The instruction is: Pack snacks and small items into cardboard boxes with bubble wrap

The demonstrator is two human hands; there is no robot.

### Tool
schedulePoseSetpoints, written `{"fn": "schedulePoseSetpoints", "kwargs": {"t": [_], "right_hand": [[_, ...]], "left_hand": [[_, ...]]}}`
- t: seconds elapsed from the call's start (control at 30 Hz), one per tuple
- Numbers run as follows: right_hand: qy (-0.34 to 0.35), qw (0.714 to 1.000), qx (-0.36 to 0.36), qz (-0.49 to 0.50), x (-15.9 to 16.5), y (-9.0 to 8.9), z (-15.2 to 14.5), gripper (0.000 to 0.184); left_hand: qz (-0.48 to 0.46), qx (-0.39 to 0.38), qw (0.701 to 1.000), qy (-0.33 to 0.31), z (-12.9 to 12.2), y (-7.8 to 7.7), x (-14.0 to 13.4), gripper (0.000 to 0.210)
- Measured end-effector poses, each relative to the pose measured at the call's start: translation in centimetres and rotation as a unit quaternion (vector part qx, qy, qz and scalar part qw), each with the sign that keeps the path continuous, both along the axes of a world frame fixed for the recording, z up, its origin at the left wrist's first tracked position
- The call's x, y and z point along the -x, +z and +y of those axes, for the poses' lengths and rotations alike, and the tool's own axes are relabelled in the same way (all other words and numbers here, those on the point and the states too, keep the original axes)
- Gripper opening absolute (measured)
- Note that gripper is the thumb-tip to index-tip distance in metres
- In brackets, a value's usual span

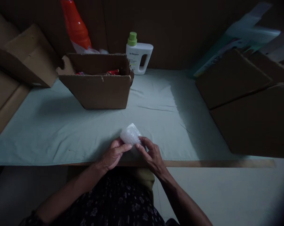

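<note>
A small bundle of clear bubble wrap (130,134) is held just above the front part of the cloth-covered table. My left hand (115,153) grips its lower left side, thumb on the near face and fingers beneath. On the lower right, my right hand (152,153) pinches the wrap between thumb and fingers. What the wrap encloses, if anything, cannot be made out. Beyond the hands stands an open cardboard box (104,92) with a few red-printed items (113,72) partly visible inside.
A white bottle with a green cap (134,56) stands behind the box, and an orange-red bottle (77,26) rises at back left. Cardboard boxes (255,119) line the right, beside a teal spray bottle (226,44). More cardboard (36,53) is at left. The table's wooden edge (191,163) runs in front.
</note>
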State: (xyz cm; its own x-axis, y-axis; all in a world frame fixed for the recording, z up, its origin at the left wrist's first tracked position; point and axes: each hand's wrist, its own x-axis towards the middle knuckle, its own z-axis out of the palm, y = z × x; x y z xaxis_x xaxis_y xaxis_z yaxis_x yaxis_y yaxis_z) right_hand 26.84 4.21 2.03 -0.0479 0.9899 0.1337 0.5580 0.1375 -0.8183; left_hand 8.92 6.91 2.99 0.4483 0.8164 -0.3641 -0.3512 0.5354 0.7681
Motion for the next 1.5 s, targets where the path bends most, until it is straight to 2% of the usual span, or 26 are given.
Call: {"fn": "schedulePoseSetpoints", "kwargs": {"t": [0.07,0.13,0.23,0.3,0.37,0.47,0.53,0.6,0.7,0.8,0.87,0.93,1.0,1.03,1.1,1.17,1.2,1.23,1.3,1.37,1.43,1.5], "right_hand": [[0.011,1.0,-0.027,-0.003,0.4,0.4,-0.5,0.027],[-0.013,0.998,-0.063,-0.019,0.1,0.7,-0.5,0.027],[-0.032,0.998,-0.058,0.008,-0.9,0.9,0.2,0.045],[0.016,0.999,-0.031,0.041,-0.7,1.0,0.9,0.06],[0.084,0.994,-0.016,0.064,0.3,1.1,1.3,0.066],[0.122,0.988,-0.052,0.073,2.5,1.5,1.5,0.054],[0.096,0.989,-0.09,0.06,3.2,1.9,1.5,0.041],[0.07,0.99,-0.107,0.052,3.0,2.4,1.7,0.03],[0.061,0.991,-0.1,0.069,2.0,2.8,2.4,0.021],[0.074,0.994,-0.054,0.057,1.4,2.8,3.4,0.023],[0.096,0.995,-0.017,0.03,1.3,2.9,4.0,0.028],[0.112,0.994,-0.007,0.006,1.0,3.4,4.6,0.03],[0.11,0.994,-0.022,-0.008,0.2,4.6,5.4,0.026],[0.106,0.994,-0.035,-0.015,-0.4,5.4,5.9,0.022],[0.09,0.993,-0.067,-0.02,-1.9,7.3,7.2,0.014],[0.067,0.992,-0.111,-0.001,-3.3,9.4,8.6,0.017],[0.048,0.989,-0.141,0.017,-3.9,10.5,9.5,0.022],[0.022,0.984,-0.171,0.033,-4.3,11.7,10.4,0.026],[-0.041,0.971,-0.232,0.045,-4.6,14.2,12.3,0.031],[-0.082,0.956,-0.283,-0.001,-4.1,16.7,14.5,0.033],[-0.064,0.945,-0.307,-0.092,-3.1,19.0,17.0,0.031],[0.018,0.941,-0.284,-0.182,-1.8,20.5,19.7,0.025]], "left_hand": [[-0.026,0.0,0.999,0.032,-0.2,0.0,-0.5,0.038],[-0.015,-0.025,0.998,0.053,-0.4,-0.1,-0.6,0.035],[0.058,-0.083,0.994,0.041,-0.5,-0.2,-0.1,0.032],[0.117,-0.133,0.984,0.024,-0.5,-0.3,0.2,0.034],[0.164,-0.194,0.967,0.025,-0.4,-0.5,0.4,0.037],[0.249,-0.277,0.926,0.054,-0.2,-0.3,0.7,0.029],[0.303,-0.328,0.893,0.054,0.2,0.2,1.1,0.026],[0.311,-0.368,0.876,0.02,0.8,0.9,1.7,0.03],[0.276,-0.356,0.89,-0.065,1.6,1.3,2.2,0.037],[0.298,-0.297,0.901,-0.105,2.1,0.3,2.3,0.021],[0.333,-0.282,0.892,-0.115,2.2,-0.2,2.4,0.015],[0.352,-0.311,0.874,-0.123,2.5,0.2,3.1,0.019],[0.372,-0.408,0.829,-0.083,3.5,2.0,4.5,0.039],[0.388,-0.474,0.79,-0.037,4.4,3.3,5.4,0.052],[0.433,-0.594,0.672,0.089,6.9,6.2,7.4,0.068],[0.49,-0.647,0.551,0.195,9.9,8.6,9.2,0.072],[0.517,-0.653,0.506,0.224,11.4,9.3,9.8,0.069],[0.54,-0.654,0.475,0.237,12.6,9.7,10.3,0.062],[0.559,-0.659,0.451,0.223,14.1,9.6,10.8,0.043],[0.548,-0.675,0.449,0.207,14.5,8.6,10.9,0.032],[0.533,-0.686,0.451,0.208,14.2,7.7,10.8,0.029],[0.526,-0.686,0.455,0.212,13.9,7.3,10.8,0.028]]}}
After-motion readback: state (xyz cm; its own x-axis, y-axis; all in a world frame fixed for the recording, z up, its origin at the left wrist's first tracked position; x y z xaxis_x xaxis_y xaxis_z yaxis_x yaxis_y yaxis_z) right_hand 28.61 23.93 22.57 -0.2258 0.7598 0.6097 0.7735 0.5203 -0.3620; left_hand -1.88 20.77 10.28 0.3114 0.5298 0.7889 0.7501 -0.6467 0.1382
